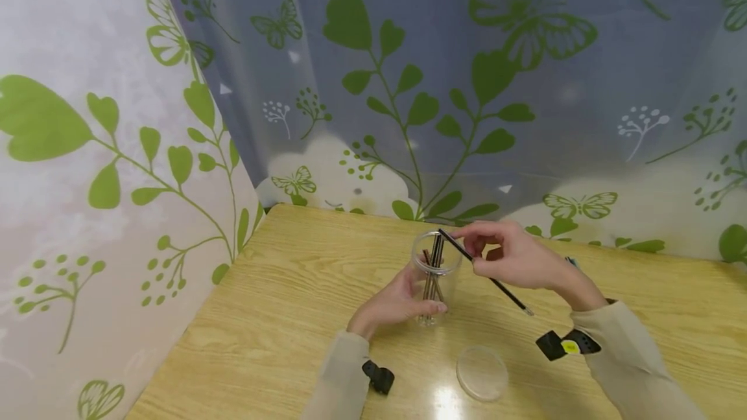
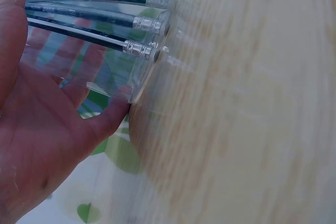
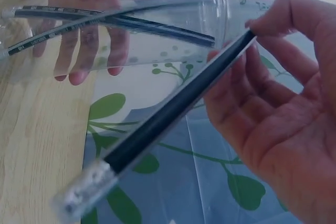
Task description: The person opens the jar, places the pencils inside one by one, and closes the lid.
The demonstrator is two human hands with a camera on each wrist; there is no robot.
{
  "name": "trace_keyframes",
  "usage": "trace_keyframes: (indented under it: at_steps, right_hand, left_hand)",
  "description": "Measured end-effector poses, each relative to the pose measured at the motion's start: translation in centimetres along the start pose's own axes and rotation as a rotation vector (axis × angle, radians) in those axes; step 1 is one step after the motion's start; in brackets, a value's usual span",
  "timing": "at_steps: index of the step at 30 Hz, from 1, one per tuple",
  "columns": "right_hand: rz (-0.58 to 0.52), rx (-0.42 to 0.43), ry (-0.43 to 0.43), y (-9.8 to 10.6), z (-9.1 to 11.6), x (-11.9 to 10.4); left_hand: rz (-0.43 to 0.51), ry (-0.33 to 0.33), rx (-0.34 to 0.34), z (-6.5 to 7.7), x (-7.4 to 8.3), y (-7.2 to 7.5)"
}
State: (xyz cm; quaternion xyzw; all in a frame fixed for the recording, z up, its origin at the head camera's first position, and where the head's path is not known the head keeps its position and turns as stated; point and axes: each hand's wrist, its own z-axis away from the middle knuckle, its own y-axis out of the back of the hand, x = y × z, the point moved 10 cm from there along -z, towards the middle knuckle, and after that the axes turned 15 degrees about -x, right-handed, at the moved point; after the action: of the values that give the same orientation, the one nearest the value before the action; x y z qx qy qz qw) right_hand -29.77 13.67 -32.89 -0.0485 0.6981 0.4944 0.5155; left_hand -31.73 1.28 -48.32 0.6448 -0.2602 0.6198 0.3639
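Note:
My left hand [image 1: 390, 303] grips a clear plastic jar [image 1: 450, 280] around its side. Several black pencils [image 1: 432, 280] lean inside; in the left wrist view their metal-ferruled eraser ends [image 2: 140, 50] rest at the jar's bottom. Beside the open mouth, my right hand [image 1: 516, 255] pinches one black pencil [image 1: 508, 290] between thumb and fingers. This pencil slants, its upper end close by the jar's rim and its eraser end down to the right. From the right wrist, its silver ferrule [image 3: 86, 187] shows large and near. A round clear lid [image 1: 482, 373] lies flat on the table.
The wood-grain table [image 1: 280, 316] meets a blue curtain [image 1: 350, 83] printed with green leaves and butterflies at its back edge. A pale printed curtain [image 1: 117, 212] borders the left side. A small dark-blue item [image 1: 571, 261] shows partly behind the right wrist.

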Motion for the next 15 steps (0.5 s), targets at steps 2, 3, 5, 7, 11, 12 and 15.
trace_keyframes:
  at_steps: [2, 3, 5, 7, 11, 12, 15]
  right_hand:
    - [-0.004, 0.048, 0.01, 0.6, 0.3, -0.1]
    - [-0.006, 0.079, 0.012, 0.9, 0.5, -0.1]
    - [-0.003, 0.144, 0.021, 1.6, 0.8, 0.0]
    - [-0.001, 0.214, 0.041, 2.4, 1.2, 0.0]
    - [-0.013, 0.343, 0.123, 3.9, 1.9, -0.9]
    - [-0.021, 0.369, 0.141, 4.2, 2.1, -1.2]
    - [-0.05, 0.431, 0.196, 4.9, 2.4, -2.0]
  left_hand:
    - [-0.001, -0.015, -0.007, -0.1, 0.1, -0.1]
    - [-0.003, -0.02, -0.012, -0.1, 0.1, -0.1]
    - [-0.008, -0.022, -0.012, -0.1, 0.1, -0.1]
    - [-0.016, -0.017, -0.01, -0.1, 0.1, -0.1]
    - [-0.01, -0.003, -0.007, 0.0, 0.0, 0.0]
    - [-0.008, -0.001, -0.007, 0.0, 0.0, 0.0]
    - [0.001, 0.004, -0.009, 0.0, -0.1, 0.0]
